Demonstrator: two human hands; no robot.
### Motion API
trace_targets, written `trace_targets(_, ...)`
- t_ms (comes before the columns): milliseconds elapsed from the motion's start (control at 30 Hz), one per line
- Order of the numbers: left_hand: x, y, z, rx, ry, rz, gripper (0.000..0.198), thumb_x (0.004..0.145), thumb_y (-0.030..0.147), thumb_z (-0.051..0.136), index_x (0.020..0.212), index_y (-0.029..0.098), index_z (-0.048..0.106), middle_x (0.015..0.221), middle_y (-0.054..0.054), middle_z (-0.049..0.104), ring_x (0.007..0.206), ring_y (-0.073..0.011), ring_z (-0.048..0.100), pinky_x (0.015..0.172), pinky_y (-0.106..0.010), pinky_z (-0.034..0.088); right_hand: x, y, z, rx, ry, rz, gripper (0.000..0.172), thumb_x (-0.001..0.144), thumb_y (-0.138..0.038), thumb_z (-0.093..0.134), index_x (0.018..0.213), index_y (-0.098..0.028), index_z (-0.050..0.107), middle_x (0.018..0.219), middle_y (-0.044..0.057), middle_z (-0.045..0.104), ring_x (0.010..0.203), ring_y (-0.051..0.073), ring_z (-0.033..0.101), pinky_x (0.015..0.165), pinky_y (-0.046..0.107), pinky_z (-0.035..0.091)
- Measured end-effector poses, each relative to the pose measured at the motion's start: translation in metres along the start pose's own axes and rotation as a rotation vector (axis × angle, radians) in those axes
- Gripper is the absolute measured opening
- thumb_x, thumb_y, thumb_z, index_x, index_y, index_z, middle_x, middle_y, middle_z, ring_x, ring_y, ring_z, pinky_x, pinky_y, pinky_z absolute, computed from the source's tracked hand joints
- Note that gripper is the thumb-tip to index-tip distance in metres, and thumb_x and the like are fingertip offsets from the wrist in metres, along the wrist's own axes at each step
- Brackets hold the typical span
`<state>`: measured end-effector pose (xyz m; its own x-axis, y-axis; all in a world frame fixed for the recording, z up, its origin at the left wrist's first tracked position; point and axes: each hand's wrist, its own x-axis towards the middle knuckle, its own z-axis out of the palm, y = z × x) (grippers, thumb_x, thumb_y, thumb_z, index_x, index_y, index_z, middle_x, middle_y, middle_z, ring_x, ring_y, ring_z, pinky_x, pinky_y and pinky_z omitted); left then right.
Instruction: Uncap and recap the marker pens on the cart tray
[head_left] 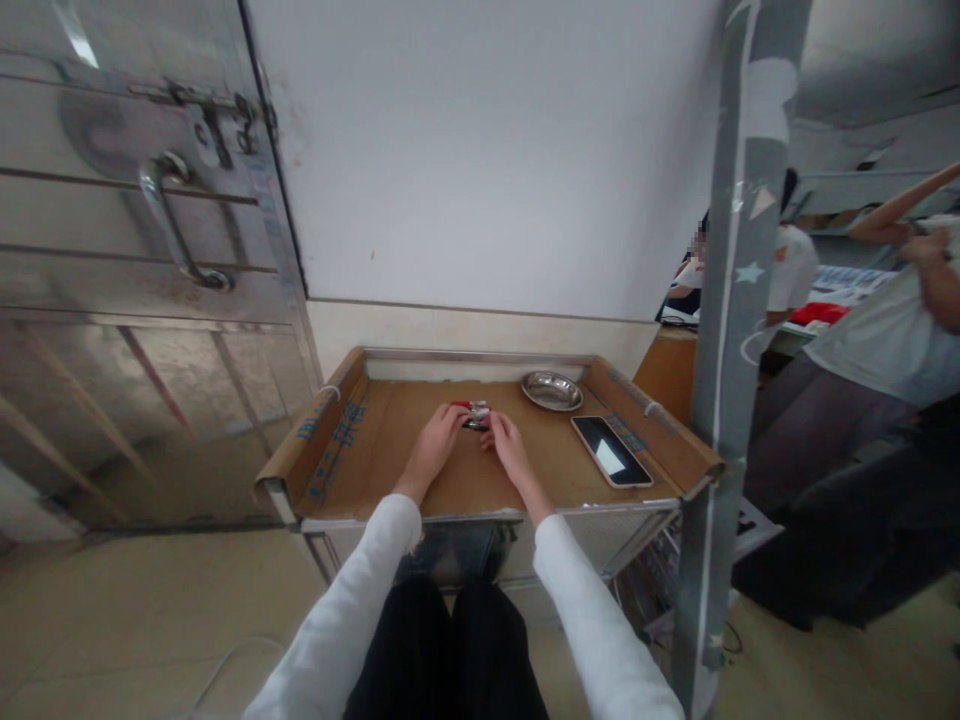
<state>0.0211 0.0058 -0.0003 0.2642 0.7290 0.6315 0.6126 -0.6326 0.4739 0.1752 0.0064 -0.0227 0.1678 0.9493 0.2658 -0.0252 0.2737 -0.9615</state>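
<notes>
A small red, silver and black item (475,415) sits between my two hands over the cardboard-lined table. It is too small in view to name its kind. My left hand (436,442) has its fingertips closed on the item's left side. At the right end, the fingers of my right hand (507,442) pinch it, with the lower fingers curled under. Beyond my right hand lie a shiny oval metal dish (553,391) and a phone (611,452) with a bright reflection on its screen.
Raised cardboard-covered sides edge the table (390,470), which stands against a white wall (487,160). A metal door (142,250) with a handle is on the left. A grey post (739,330) rises at the right, with other people (877,340) behind it.
</notes>
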Motion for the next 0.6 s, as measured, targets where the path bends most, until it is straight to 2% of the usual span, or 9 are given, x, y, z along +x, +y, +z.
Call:
trace_targets(67, -0.0012, 0.0061, 0.0035, -0.043, -0.071, 0.107, 0.022, 0.092, 0.026, 0.042, 0.109, 0.022, 0.054, 0.106, -0.005, 0.056, 0.097, -0.0150, 0.058, 0.087, -0.029, 0.047, 0.0005, -0.0007, 0.0003, 0.230, -0.062, 0.130, 0.038, 0.075, -0.057, 0.054, 0.079, -0.020, 0.058, 0.069, 0.001, 0.065, 0.049, 0.012, 0.054, 0.045, 0.024, 0.043)
trace_targets(167, -0.0023, 0.0074, 0.0066, -0.070, -0.060, 0.163, 0.024, 0.090, 0.026, 0.046, 0.112, 0.023, 0.054, 0.107, -0.005, 0.054, 0.099, -0.0146, 0.058, 0.088, -0.028, 0.048, -0.0004, -0.0035, -0.0013, 0.422, -0.144, 0.225, 0.039, 0.073, -0.057, 0.059, 0.075, -0.018, 0.059, 0.063, 0.001, 0.064, 0.048, 0.011, 0.056, 0.043, 0.022, 0.044)
trace_targets(267, -0.0022, 0.0047, 0.0075, -0.090, -0.053, 0.206, 0.022, 0.089, 0.023, 0.048, 0.110, 0.023, 0.055, 0.105, -0.005, 0.054, 0.100, -0.0139, 0.057, 0.090, -0.028, 0.047, -0.0014, -0.0062, -0.0032, 0.470, -0.167, 0.261, 0.035, 0.074, -0.052, 0.062, 0.074, -0.017, 0.061, 0.061, 0.001, 0.065, 0.049, 0.010, 0.057, 0.043, 0.020, 0.045)
trace_targets(367, -0.0024, 0.0038, 0.0070, -0.120, -0.017, 0.219, 0.023, 0.089, 0.024, 0.048, 0.111, 0.022, 0.054, 0.107, -0.005, 0.056, 0.104, -0.0140, 0.057, 0.093, -0.028, 0.046, -0.0018, -0.0070, -0.0050, 0.480, -0.139, 0.282, 0.022, 0.072, -0.038, 0.068, 0.072, -0.016, 0.063, 0.062, 0.000, 0.065, 0.050, 0.009, 0.058, 0.047, 0.018, 0.048)
trace_targets(500, -0.0041, 0.0026, 0.0062, -0.171, 0.145, 0.159, 0.028, 0.089, 0.028, 0.048, 0.116, 0.021, 0.050, 0.108, -0.006, 0.059, 0.099, -0.0132, 0.059, 0.089, -0.028, 0.049, -0.0039, -0.0065, -0.0053, 0.470, -0.153, 0.309, 0.012, 0.071, -0.027, 0.070, 0.076, -0.016, 0.066, 0.070, 0.001, 0.067, 0.063, 0.012, 0.063, 0.063, 0.024, 0.055)
trace_targets(600, -0.0047, 0.0007, 0.0067, -0.174, 0.149, 0.146, 0.033, 0.090, 0.028, 0.047, 0.122, 0.021, 0.048, 0.110, -0.006, 0.061, 0.095, -0.0125, 0.062, 0.087, -0.027, 0.051, -0.0062, -0.0062, -0.0032, 0.498, -0.181, 0.317, 0.011, 0.071, -0.024, 0.069, 0.078, -0.016, 0.067, 0.075, 0.002, 0.068, 0.069, 0.013, 0.064, 0.070, 0.027, 0.057)
